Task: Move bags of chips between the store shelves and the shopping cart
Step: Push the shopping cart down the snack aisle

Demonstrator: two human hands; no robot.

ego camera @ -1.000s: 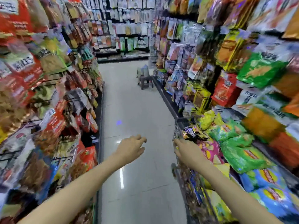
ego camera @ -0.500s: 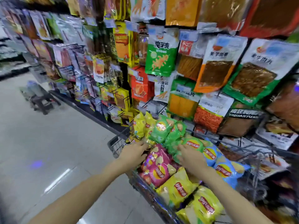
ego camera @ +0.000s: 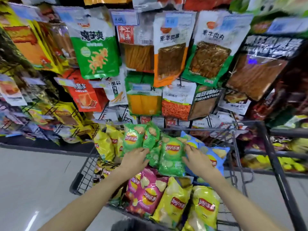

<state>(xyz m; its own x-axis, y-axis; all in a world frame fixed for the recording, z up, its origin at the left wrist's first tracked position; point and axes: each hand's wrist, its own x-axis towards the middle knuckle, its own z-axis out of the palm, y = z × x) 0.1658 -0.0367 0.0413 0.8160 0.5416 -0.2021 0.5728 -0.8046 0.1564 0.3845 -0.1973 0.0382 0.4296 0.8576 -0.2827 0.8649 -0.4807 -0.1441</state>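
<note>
I see both hands reaching down into the shopping cart [ego camera: 83,174], which is piled with bags of chips and stands just in front of the store shelves [ego camera: 166,67] hung with snack packets. My left hand [ego camera: 133,161] lies with its fingers fairly straight on the near edge of a green bag [ego camera: 132,139] that stands upright at the far side of the pile; I cannot tell whether the fingertips pinch it or only touch it. My right hand [ego camera: 197,161] rests, fingers spread and slightly bent, on the right edge of another green bag [ego camera: 171,155] lying between the two hands, and it overlaps a blue bag [ego camera: 216,155] just to the right. Whether it has a real hold on either bag is not clear. Nearer to me, below the wrists, lie a pink bag [ego camera: 146,194] and two yellow bags [ego camera: 173,202], and more yellow bags [ego camera: 106,144] stand at the far left of the cart.
</note>
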